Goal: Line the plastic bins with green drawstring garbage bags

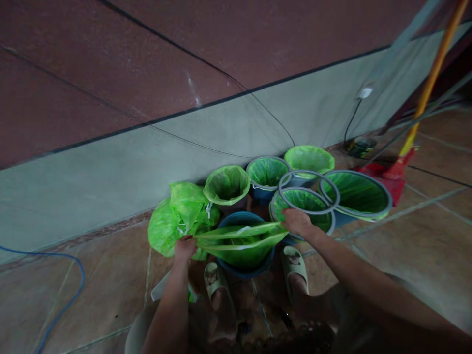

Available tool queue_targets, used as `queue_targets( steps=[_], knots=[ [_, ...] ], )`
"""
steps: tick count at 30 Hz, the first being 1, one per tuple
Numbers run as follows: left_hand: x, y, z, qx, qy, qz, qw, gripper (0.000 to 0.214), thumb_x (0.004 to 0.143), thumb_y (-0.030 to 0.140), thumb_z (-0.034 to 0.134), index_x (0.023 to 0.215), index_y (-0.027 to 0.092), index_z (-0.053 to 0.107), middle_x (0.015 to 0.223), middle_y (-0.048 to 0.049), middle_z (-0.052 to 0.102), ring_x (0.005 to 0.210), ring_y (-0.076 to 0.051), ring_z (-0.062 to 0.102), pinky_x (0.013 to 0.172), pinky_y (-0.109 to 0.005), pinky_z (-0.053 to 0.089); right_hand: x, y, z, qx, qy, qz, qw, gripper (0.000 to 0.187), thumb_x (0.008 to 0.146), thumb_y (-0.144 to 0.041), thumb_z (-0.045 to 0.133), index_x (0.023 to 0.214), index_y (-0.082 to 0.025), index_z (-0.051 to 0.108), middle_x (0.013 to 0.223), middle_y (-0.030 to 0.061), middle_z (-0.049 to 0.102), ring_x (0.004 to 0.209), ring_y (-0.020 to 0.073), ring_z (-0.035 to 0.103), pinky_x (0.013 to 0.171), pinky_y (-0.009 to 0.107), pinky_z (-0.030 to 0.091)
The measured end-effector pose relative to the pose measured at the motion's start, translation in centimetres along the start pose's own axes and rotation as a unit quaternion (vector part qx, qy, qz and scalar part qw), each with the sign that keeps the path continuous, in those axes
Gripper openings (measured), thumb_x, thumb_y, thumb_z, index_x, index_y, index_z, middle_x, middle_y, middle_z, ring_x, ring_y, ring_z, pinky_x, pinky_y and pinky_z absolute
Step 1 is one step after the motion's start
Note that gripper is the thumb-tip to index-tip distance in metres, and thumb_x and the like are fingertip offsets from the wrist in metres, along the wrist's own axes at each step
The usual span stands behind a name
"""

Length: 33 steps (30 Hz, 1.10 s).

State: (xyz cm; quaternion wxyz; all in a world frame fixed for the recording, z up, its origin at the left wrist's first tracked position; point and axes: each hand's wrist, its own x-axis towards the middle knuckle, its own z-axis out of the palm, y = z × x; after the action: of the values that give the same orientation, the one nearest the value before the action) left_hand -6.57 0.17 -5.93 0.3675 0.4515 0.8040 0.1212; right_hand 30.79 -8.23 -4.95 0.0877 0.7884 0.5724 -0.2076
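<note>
A green plastic bag (pixel 239 248) is stretched across the mouth of a blue bin (pixel 245 219) that stands between my feet. My left hand (pixel 185 247) is closed on the left end of the bag's rim. At the opposite end, my right hand (pixel 296 221) grips the rim too, pulling it into a long narrow opening. A loose grey ring (pixel 309 172) touches or overlaps my right hand; whether my fingers also hold it I cannot tell. Tied, filled green bags (pixel 162 228) lie beside my left hand. Just beyond my right hand stands a lined bin with a grey rim (pixel 304 199).
Several bins with green liners, such as one by the wall (pixel 226 184) and one at right (pixel 356 194), cluster ahead. A red dustpan (pixel 396 172) and a yellow-orange pole (pixel 429 83) stand at right. A blue cable (pixel 79 285) crosses the floor at left.
</note>
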Motion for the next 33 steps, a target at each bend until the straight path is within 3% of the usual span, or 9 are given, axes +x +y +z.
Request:
queue_targets(
  steps=[7,12,15,16,19,21,26,29,33],
  knots=[
    [-0.6,0.8,0.1,0.139,0.060,0.161,0.975,0.058,0.072,0.027,0.070,0.126,0.011,0.058,0.104,-0.0156,0.074,0.104,-0.031,0.068,0.083,-0.035,0.053,-0.6,-6.9,1.7,0.070,0.020,-0.181,0.981,0.045,0.085,-0.026,0.060,0.128,-0.015,0.061,0.126,0.0132,0.065,0.118,0.0246,0.059,0.103,0.030,0.041],
    [-2.8,1.9,0.0,0.149,0.110,0.198,0.962,0.053,0.075,0.016,0.059,0.128,0.008,0.056,0.121,-0.0208,0.067,0.114,-0.033,0.063,0.094,-0.041,0.050,-0.7,-9.1,4.1,0.074,-0.012,-0.250,0.965,0.046,0.085,-0.018,0.056,0.131,-0.014,0.058,0.131,0.0143,0.061,0.119,0.0245,0.059,0.103,0.031,0.040],
    [-6.0,2.6,1.2,0.135,0.150,0.329,0.923,0.046,0.077,0.009,0.048,0.121,0.014,0.060,0.123,-0.0150,0.065,0.117,-0.028,0.060,0.102,-0.041,0.046,-0.2,-9.9,5.2,0.048,-0.023,-0.267,0.962,0.048,0.083,-0.012,0.053,0.131,-0.012,0.057,0.130,0.0160,0.061,0.120,0.0263,0.056,0.103,0.035,0.040],
    [-7.2,2.7,1.9,0.137,0.109,0.380,0.908,0.043,0.077,0.008,0.046,0.116,0.017,0.063,0.118,-0.0112,0.067,0.113,-0.025,0.061,0.102,-0.038,0.046,0.1,-10.2,5.5,0.038,-0.026,-0.271,0.961,0.048,0.082,-0.011,0.053,0.130,-0.013,0.057,0.130,0.0160,0.061,0.121,0.0270,0.055,0.103,0.036,0.039],
    [-10.6,2.6,5.1,0.230,-0.105,0.462,0.850,0.037,0.075,0.009,0.052,0.107,0.022,0.066,0.110,-0.0062,0.070,0.105,-0.021,0.063,0.099,-0.034,0.047,0.8,-10.9,6.6,0.018,-0.042,-0.270,0.962,0.048,0.081,-0.014,0.058,0.129,-0.015,0.058,0.128,0.0156,0.062,0.121,0.0288,0.054,0.102,0.041,0.039],
    [-12.1,2.1,7.3,0.302,-0.164,0.476,0.810,0.036,0.075,0.017,0.061,0.111,0.019,0.063,0.114,-0.0091,0.068,0.110,-0.026,0.060,0.102,-0.040,0.043,1.2,-11.0,7.1,0.014,-0.054,-0.265,0.963,0.046,0.079,-0.016,0.063,0.125,-0.015,0.061,0.123,0.0154,0.065,0.119,0.0294,0.054,0.101,0.042,0.039],
    [-12.3,1.0,10.5,0.402,-0.199,0.452,0.771,0.039,0.076,0.028,0.068,0.112,0.016,0.061,0.117,-0.0138,0.067,0.117,-0.031,0.056,0.106,-0.051,0.035,1.8,-10.4,7.2,0.027,-0.068,-0.212,0.975,0.028,0.080,-0.012,0.060,0.104,-0.015,0.074,0.107,0.0159,0.072,0.108,0.0303,0.063,0.094,0.038,0.043],
    [-11.4,0.7,10.7,0.428,-0.205,0.438,0.764,0.022,0.086,0.026,0.055,0.102,0.016,0.066,0.108,-0.0129,0.071,0.110,-0.029,0.062,0.104,-0.051,0.035,2.1,-10.1,6.2,0.054,-0.052,-0.195,0.978,0.028,0.085,-0.017,0.054,0.102,-0.020,0.076,0.107,0.0110,0.074,0.104,0.0270,0.066,0.088,0.032,0.046],
    [-10.6,1.1,9.9,0.413,-0.173,0.445,0.776,0.029,0.095,0.028,0.041,0.095,0.017,0.068,0.099,-0.0115,0.073,0.101,-0.024,0.066,0.095,-0.040,0.043,2.0,-10.1,4.3,0.076,-0.027,-0.204,0.976,0.027,0.088,-0.024,0.053,0.103,-0.021,0.076,0.107,0.0069,0.074,0.103,0.0215,0.067,0.086,0.026,0.045]
  ],
)
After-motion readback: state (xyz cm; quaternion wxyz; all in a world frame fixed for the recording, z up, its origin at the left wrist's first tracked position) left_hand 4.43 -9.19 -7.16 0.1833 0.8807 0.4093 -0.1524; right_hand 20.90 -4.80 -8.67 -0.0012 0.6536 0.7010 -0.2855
